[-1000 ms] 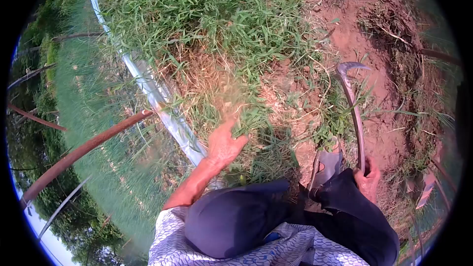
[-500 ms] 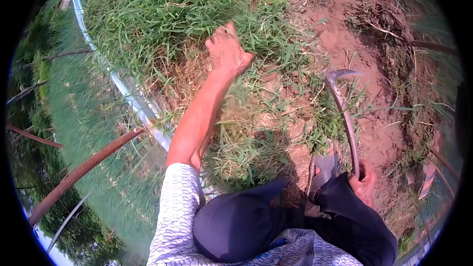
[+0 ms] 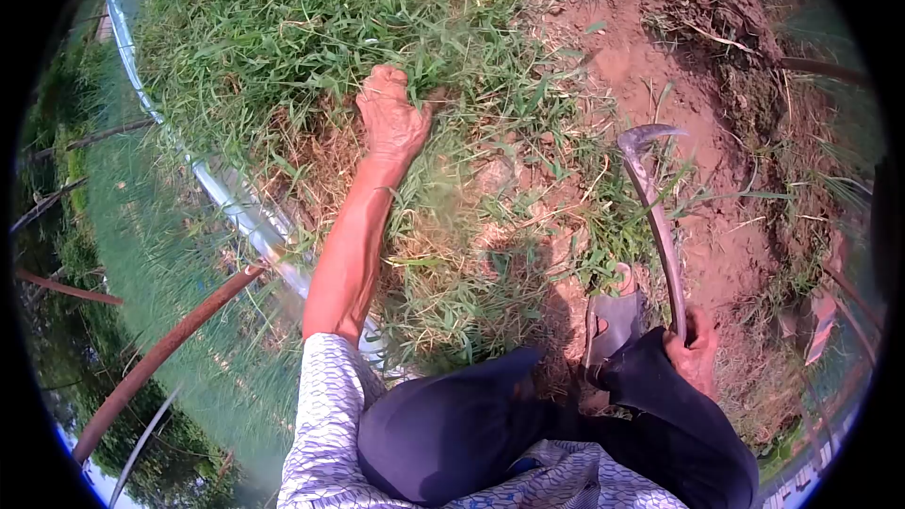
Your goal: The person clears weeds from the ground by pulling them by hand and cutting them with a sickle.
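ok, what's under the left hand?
Green grass shows around and just beyond the left hand, with dry brown stalks beside its wrist. What lies directly beneath the palm, including any gripped blades, is covered.

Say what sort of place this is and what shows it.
Probably a farm plot or garden outdoors: green grass grows beside bare reddish soil, a long strip of shiny plastic runs past the grass, and the right hand holds a sickle.

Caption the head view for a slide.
Left hand among leafy green grass, right hand holding a curved, metal-bladed sickle over reddish soil.
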Available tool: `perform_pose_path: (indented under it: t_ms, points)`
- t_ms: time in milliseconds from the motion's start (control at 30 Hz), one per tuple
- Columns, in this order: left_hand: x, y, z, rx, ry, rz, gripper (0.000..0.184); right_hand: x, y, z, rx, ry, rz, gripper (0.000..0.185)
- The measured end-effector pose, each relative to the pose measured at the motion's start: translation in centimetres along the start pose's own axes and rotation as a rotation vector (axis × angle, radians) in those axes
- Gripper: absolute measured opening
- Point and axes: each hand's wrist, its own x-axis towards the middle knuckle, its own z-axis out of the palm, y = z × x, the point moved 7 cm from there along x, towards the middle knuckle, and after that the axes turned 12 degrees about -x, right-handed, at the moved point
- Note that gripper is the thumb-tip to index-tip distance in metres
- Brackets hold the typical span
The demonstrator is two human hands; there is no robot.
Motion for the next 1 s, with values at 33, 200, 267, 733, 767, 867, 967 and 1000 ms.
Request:
perform_pose_path:
  t_ms: [33,200,267,733,767,867,967,1000]
  points:
    - [1.2,1.5,0.0,-0.003,0.000,0.013,0.042,0.1,0.1,0.0,0.046,0.006,0.009,0.034]
    - [1.6,2.4,2.7,-0.108,0.011,0.328,0.035,-0.2,0.4,-0.1,0.062,0.023,0.007,0.035]
    - [2.3,0.7,2.7,-0.380,-0.036,0.056,0.026,-0.2,1.1,-0.2,0.058,0.027,0.027,0.035]
    - [-5.9,-4.1,-0.1,-0.610,0.071,-0.261,0.026,0.0,0.4,0.7,0.090,-0.065,-0.022,0.040]
    - [-7.5,-4.4,-0.4,-0.980,0.155,-0.593,0.027,0.0,0.4,0.9,0.097,-0.069,-0.012,0.040]
    - [-15.5,-1.1,-2.0,-1.146,-0.102,-0.946,0.036,0.1,0.6,0.3,0.100,-0.007,0.032,0.038]
    - [-26.0,2.4,-2.2,-1.084,-0.305,-1.145,0.044,0.1,1.0,-0.4,0.055,-0.020,0.111,0.038]
    - [-30.0,2.3,-1.3,-1.083,-0.515,-1.173,0.047,0.1,2.1,-0.3,0.006,0.060,0.070,0.037]
